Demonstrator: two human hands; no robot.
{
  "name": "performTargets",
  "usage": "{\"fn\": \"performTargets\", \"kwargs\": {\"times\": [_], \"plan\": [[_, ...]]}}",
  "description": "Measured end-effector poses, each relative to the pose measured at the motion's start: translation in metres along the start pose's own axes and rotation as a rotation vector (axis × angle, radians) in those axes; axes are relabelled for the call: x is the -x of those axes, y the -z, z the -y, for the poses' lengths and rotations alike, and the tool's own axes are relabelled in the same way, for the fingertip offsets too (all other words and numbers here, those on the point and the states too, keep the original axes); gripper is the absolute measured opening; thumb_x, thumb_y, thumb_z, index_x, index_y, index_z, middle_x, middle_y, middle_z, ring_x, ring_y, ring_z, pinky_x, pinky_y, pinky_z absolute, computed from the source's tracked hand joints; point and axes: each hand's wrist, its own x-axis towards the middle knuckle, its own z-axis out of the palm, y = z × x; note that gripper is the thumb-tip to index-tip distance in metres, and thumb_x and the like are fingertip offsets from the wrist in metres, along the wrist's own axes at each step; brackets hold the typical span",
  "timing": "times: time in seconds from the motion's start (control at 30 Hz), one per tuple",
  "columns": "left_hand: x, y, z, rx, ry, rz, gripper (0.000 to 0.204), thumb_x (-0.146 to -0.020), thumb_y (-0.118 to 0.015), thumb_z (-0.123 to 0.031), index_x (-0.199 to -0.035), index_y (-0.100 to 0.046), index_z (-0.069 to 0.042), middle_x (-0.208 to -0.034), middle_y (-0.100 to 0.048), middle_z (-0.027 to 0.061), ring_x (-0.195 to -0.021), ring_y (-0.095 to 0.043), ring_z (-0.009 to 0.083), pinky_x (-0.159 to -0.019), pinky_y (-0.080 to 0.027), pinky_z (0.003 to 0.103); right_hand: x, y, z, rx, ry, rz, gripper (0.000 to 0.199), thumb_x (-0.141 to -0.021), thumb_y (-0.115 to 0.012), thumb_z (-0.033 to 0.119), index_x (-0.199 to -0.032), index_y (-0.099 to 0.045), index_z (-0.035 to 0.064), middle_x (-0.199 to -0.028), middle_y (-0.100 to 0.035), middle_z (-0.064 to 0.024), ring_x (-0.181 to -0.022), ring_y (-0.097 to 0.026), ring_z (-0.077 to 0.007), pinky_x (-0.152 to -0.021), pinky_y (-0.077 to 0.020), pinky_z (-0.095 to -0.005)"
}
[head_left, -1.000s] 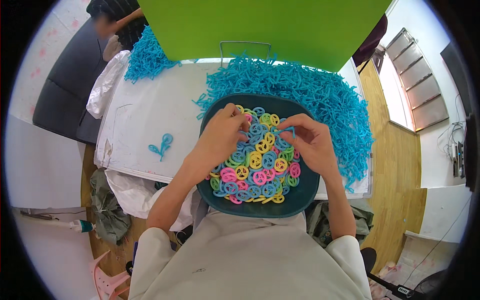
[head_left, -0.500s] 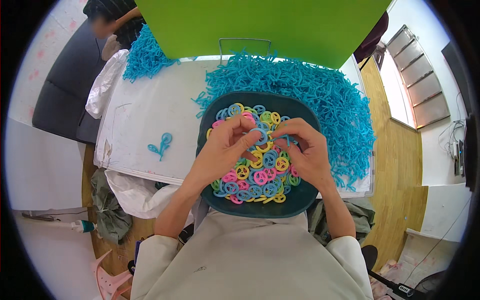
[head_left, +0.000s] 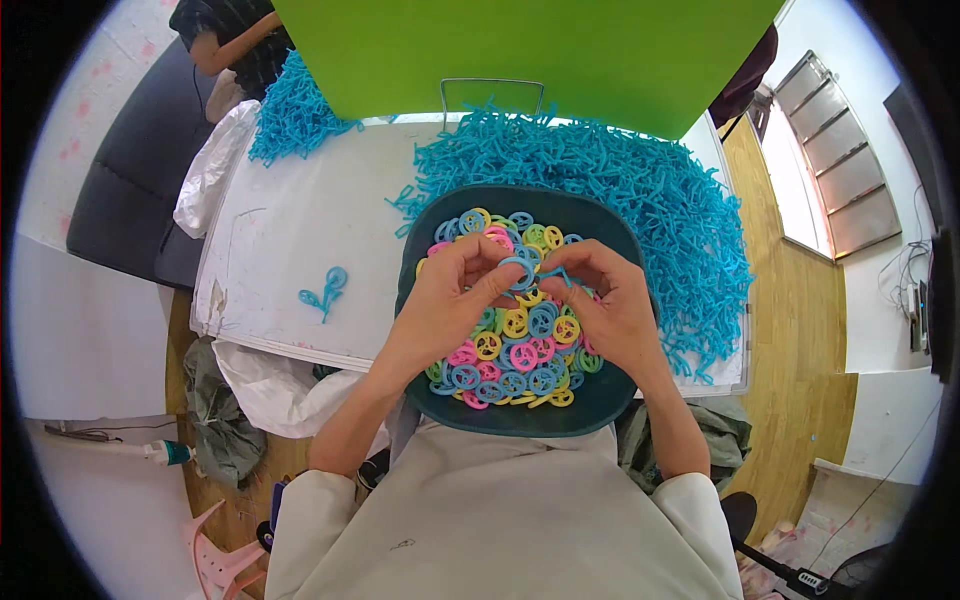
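A blue plastic ring [head_left: 517, 272] is pinched between the thumb and fingers of my left hand [head_left: 455, 300]. Close by on its right, my right hand [head_left: 602, 297] grips a small blue branched plastic piece [head_left: 553, 273], its end at the ring's edge; whether they are joined I cannot tell. Both hands are over a dark green basin [head_left: 520, 420] resting against my lap and the table edge. Inside it lie many small spoked rings [head_left: 523, 356] in pink, yellow, blue and green, partly hidden by my hands.
A big heap of blue branched pieces [head_left: 640, 190] covers the table's right side; a smaller heap [head_left: 295, 110] is at far left. One joined blue piece [head_left: 325, 292] lies on the white table [head_left: 290, 230]. A green panel [head_left: 530, 50] stands behind. Another person's arm [head_left: 235, 45] shows at upper left.
My right hand has shifted the blue branched piece slightly, bringing its end closer to the ring. At upper left the other person's arm and head have moved.
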Motion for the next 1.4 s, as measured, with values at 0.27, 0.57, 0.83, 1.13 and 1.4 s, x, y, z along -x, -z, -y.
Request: {"fn": "performTargets", "kwargs": {"times": [0.27,0.57,0.83,1.13,1.4], "plan": [[-0.001,-0.001,0.002,-0.111,-0.087,-0.035,0.011,-0.096,-0.056,-0.014,-0.098,-0.053,-0.003,-0.091,-0.061,0.0028,-0.084,-0.059,0.0091,-0.076,-0.052,0.026,-0.002,0.0,-0.006,-0.171,-0.141,0.054,0.016,-0.085,-0.067,-0.001,-0.098,-0.057,-0.0005,-0.092,-0.063,-0.0054,-0.088,-0.064,-0.0116,-0.078,-0.0523,-0.0248],[-0.005,0.0,0.0,0.007,0.078,0.035,0.009,-0.098,-0.051,-0.015,-0.099,-0.05,-0.006,-0.094,-0.058,0.0029,-0.089,-0.055,0.0093,-0.077,-0.049,0.026,-0.001,0.001,-0.002,-0.197,-0.138,0.08,0.016,-0.084,-0.067,-0.003,-0.096,-0.058,-0.0011,-0.093,-0.064,-0.0066,-0.09,-0.066,-0.0139,-0.08,-0.0537,-0.0258],[-0.008,0.001,0.002,-0.075,0.011,0.039,0.009,-0.098,-0.051,-0.015,-0.098,-0.05,-0.006,-0.092,-0.057,0.0031,-0.087,-0.055,0.0101,-0.077,-0.048,0.027,-0.006,0.004,-0.007,-0.198,-0.173,0.095,0.015,-0.084,-0.066,-0.004,-0.096,-0.058,-0.0027,-0.092,-0.066,-0.0091,-0.087,-0.067,-0.0148,-0.078,-0.0546,-0.0262],[-0.011,-0.006,0.003,-0.217,-0.156,-0.05,0.006,-0.096,-0.053,-0.008,-0.098,-0.05,-0.003,-0.089,-0.058,0.0026,-0.082,-0.055,0.0091,-0.075,-0.048,0.024,-0.009,0.0,-0.005,-0.226,-0.155,0.034,0.015,-0.087,-0.066,0.002,-0.099,-0.058,-0.0023,-0.094,-0.067,-0.01,-0.086,-0.067,-0.0137,-0.075,-0.0537,-0.0235],[-0.011,-0.009,-0.008,-0.271,-0.138,-0.13,0.014,-0.095,-0.056,-0.008,-0.107,-0.059,-0.001,-0.102,-0.063,0.0062,-0.089,-0.061,0.0097,-0.073,-0.052,0.024,-0.01,0.001,0.006,0.176,0.032,-0.06,0.019,-0.085,-0.069,0.006,-0.102,-0.065,-0.0006,-0.09,-0.07,-0.0082,-0.081,-0.067,-0.0115,-0.067,-0.0533,-0.0225]]}}
